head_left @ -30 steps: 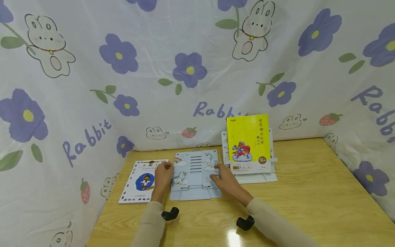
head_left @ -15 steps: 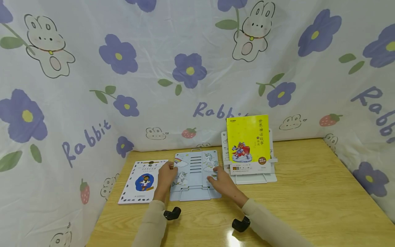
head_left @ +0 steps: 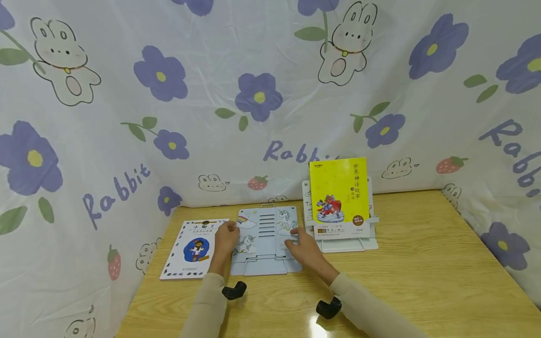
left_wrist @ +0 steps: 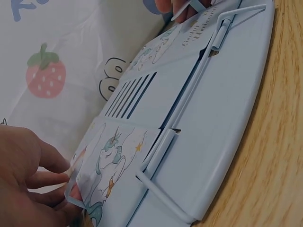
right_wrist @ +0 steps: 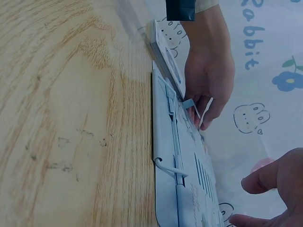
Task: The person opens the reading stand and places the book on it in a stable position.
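A pale blue folding book stand [head_left: 266, 239] with unicorn pictures and slots lies on the table in the head view. At its left edge my left hand [head_left: 226, 241] has its fingers round a small side page clip [left_wrist: 73, 191], seen close up in the left wrist view. My right hand [head_left: 307, 249] is at the opposite edge; in the left wrist view its fingers [left_wrist: 188, 15] lie on both sides of the other page clip [left_wrist: 180, 10]. In the right wrist view that thumb stands apart from the stand, and the clip itself is out of frame.
Left of the stand lies a white picture book [head_left: 194, 251], partly behind my left arm. At the back right a yellow book [head_left: 338, 192] leans on a white book stand [head_left: 346, 245]. A patterned curtain [head_left: 211, 126] rises behind the wooden table [head_left: 422, 244].
My right hand has moved slightly left and down along the stand's edge. The left hand shifted a little and stays at the left edge. Stand and books look the same.
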Available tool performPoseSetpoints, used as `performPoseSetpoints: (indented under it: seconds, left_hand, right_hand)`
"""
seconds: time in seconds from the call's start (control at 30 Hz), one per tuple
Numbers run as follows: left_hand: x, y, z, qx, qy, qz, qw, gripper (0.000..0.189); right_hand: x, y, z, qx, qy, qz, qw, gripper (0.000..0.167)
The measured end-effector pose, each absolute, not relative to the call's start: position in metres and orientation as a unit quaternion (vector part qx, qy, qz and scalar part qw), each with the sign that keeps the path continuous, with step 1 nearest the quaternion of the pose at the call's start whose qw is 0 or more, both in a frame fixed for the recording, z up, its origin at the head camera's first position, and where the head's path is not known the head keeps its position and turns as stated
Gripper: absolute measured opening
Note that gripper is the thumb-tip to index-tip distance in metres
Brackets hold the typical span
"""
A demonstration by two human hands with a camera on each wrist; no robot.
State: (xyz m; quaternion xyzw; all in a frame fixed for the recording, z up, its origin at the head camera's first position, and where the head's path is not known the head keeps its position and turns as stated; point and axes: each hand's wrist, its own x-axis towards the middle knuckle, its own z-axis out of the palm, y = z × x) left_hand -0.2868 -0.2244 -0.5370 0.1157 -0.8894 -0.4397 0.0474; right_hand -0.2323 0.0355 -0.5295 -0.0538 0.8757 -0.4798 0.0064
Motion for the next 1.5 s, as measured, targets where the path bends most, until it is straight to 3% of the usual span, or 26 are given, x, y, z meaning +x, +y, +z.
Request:
performPoseSetpoints:
  seconds: [0.43,1.03,1.5]
  left_hand:
    - [-0.294,-0.227,-0.543,0.123,-0.86,-0.487,0.094,0.042]
    - [-0.29,-0.233,-0.522,0.145,-0.819,-0.545,0.109,0.037]
    - [-0.285,-0.241,-0.508,0.13,-0.784,-0.594,0.123,0.033]
  right_hand:
    - [-0.226,0.032,-0.528,-0.025,0.852,-0.521,-0.039,0.035]
    - [-0.234,0.036,-0.526,-0.037,0.808,-0.583,-0.07,0.037]
    - [-0.236,0.038,-0.524,-0.073,0.802,-0.587,-0.077,0.012]
